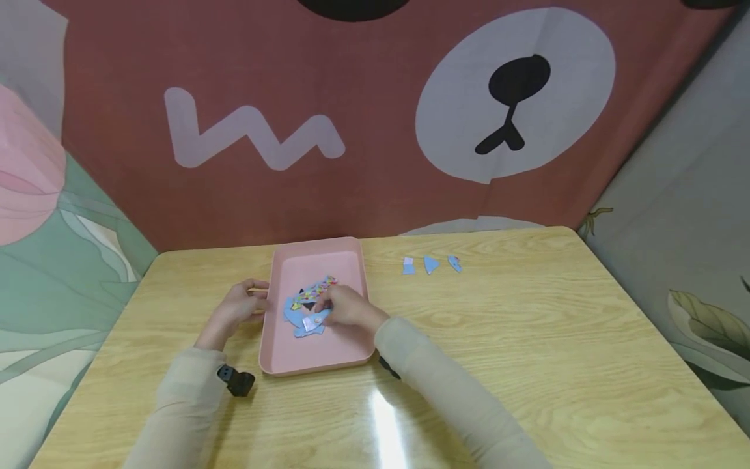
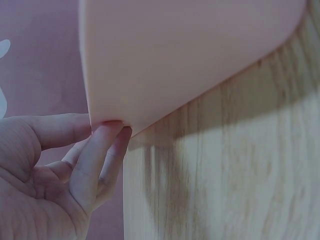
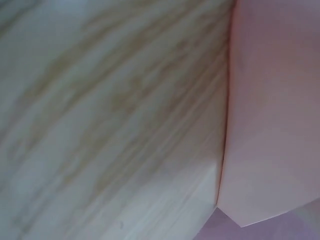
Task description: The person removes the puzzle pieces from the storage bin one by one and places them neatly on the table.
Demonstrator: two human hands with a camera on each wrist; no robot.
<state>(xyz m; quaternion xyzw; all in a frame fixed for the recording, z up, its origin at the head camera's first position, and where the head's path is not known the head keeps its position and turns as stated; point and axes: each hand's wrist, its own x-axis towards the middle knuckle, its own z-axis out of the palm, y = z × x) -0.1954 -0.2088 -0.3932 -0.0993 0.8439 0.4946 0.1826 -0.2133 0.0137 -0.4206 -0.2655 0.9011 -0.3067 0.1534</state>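
A shallow pink tray [image 1: 322, 355] stands on the table with a loose heap of flat puzzle pieces [image 1: 299, 311] in it, mostly light blue, some with multicoloured patches. At the tray's left side, my left hand [image 1: 237, 306] holds the wall: in the left wrist view one digit goes over the rim and other fingertips rest on the outer face. Over the heap, my right hand [image 1: 348, 307] reaches in across the right rim, its fingers bent down at the pieces. I cannot tell whether a piece is between those fingertips. The right wrist view shows no hand.
Three small light-blue pieces lie in a row behind and right of the tray: one partly pinkish-white [image 1: 408, 266], one triangular [image 1: 430, 264], one narrow [image 1: 454, 263]. The wooden table [image 1: 527, 339] meets a reddish-brown cloth [image 1: 375, 195] with a bear's face at its far edge.
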